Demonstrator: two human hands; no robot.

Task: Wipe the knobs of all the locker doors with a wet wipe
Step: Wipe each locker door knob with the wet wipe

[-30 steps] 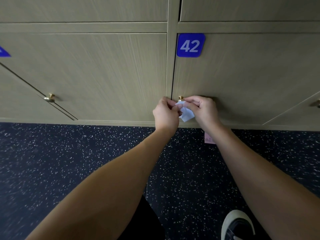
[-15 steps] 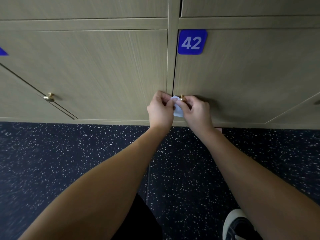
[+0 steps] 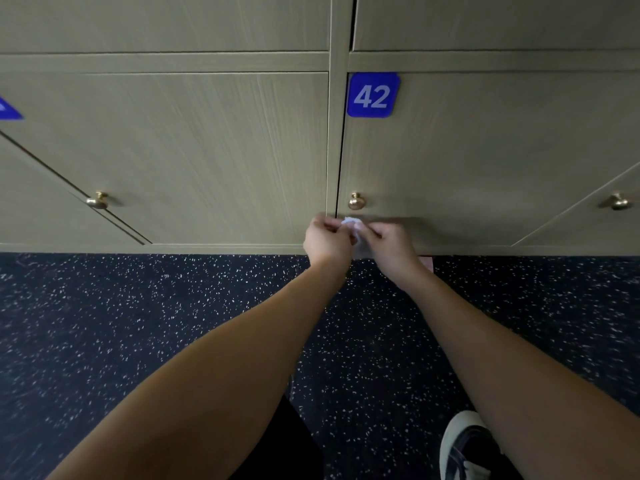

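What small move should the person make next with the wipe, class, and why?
Probably carry the wet wipe, pinched between left hand and right hand, to another brass knob. Both hands sit below locker 42's knob, which is uncovered, so that one looks finished.

White number "42" on a blue square plate with rounded corners, fixed at the top left corner of the beige locker door right of the centre post. At the far left edge, only a corner of a second blue plate on another door, cut by the frame, with a small pale mark not possible to read. No other text, brand or sign readable on doors, knobs, floor or shoe.
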